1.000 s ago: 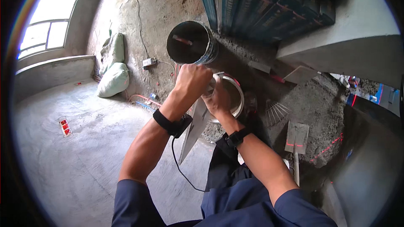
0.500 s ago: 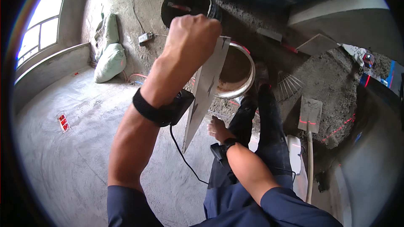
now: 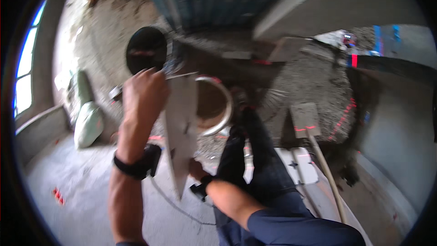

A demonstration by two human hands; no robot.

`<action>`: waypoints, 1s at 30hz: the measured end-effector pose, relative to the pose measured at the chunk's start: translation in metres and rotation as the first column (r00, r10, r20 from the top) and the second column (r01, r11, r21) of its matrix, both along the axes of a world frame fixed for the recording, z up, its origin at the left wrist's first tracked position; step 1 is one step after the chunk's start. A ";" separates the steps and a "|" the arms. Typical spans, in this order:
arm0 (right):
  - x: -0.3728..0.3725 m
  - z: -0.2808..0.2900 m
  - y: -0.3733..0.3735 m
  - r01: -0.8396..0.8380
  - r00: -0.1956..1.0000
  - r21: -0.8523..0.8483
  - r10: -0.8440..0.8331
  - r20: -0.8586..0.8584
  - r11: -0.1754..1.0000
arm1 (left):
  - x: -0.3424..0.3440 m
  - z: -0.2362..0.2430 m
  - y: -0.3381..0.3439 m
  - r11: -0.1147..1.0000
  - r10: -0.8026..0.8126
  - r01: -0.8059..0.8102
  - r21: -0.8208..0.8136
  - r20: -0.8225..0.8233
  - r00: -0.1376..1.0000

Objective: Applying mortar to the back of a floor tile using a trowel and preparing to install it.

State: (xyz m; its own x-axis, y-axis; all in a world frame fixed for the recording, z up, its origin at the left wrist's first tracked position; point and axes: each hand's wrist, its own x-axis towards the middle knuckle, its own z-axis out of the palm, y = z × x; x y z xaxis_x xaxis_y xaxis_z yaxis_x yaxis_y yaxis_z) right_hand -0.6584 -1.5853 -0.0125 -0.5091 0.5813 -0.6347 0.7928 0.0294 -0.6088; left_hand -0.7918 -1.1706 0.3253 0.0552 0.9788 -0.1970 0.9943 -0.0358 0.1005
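Observation:
My left hand (image 3: 145,92) is closed over the top edge of a pale, flat tile (image 3: 180,123) with a few dark marks. The tile hangs steeply in front of me, its narrow-looking end downward. My right hand (image 3: 197,169) is at the tile's lower right edge; its fingers are blurred and partly hidden, so their grip is unclear. Just right of the tile stands a round, pale-rimmed bucket (image 3: 229,107) with brownish contents. Beyond my left hand is a black bucket (image 3: 132,45), its inside dark. Both wrists wear dark straps with small devices.
A shovel (image 3: 305,119) lies against a large heap of grey mortar (image 3: 318,75) on the right. White tiles (image 3: 300,169) lie beside my legs. A pale green sack (image 3: 88,125) rests by the left wall. Dark blue ribbed sheeting (image 3: 218,4) stands at the back.
The whole view has shifted, with things now lying further left. The tile shows more of its face. My right hand, earlier apart from the tile with spread fingers, is now at its lower edge.

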 end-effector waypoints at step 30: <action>0.249 0.336 0.356 0.914 -0.403 -0.199 -0.736 -0.544 -0.353 | 0.113 0.284 -0.223 0.556 0.069 -0.463 0.690 0.517 0.854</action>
